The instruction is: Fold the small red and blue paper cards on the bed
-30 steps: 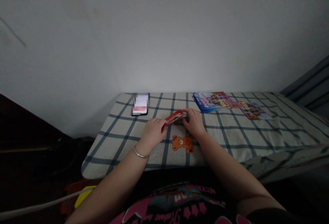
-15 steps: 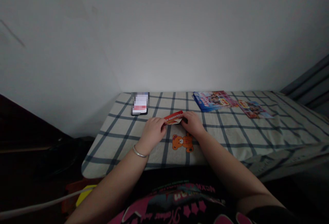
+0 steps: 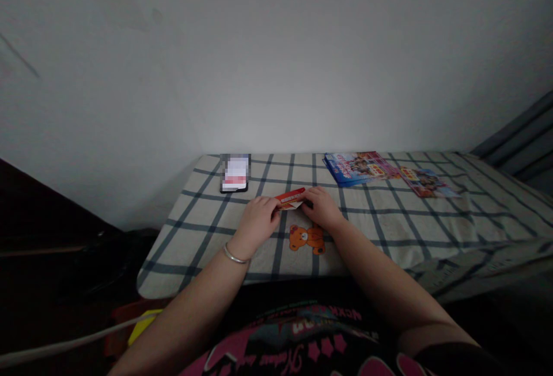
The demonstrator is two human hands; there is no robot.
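A red printed piece of folded paper or thin card (image 3: 289, 198) is held between my two hands, just above the checked cloth. Its lower side shows a pale flap. My left hand (image 3: 261, 218), with a silver bangle at the wrist, pinches its left end. Closed on the right end is my right hand (image 3: 322, 208), with the fingertips partly hidden behind the wrist side. Below the card, an orange teddy bear picture (image 3: 306, 240) lies on the cloth, its right part close to my right wrist.
A phone (image 3: 235, 173) with a lit, blurred screen lies at the back left. To the back right are a stack of colourful printed booklets (image 3: 356, 168) and a single printed sheet (image 3: 427, 182). The checked tablecloth (image 3: 190, 243) ends at a rounded left corner; a white wall stands behind.
The right end of the red card has dipped and shifted slightly left with my right hand. My left hand stays nearly in place.
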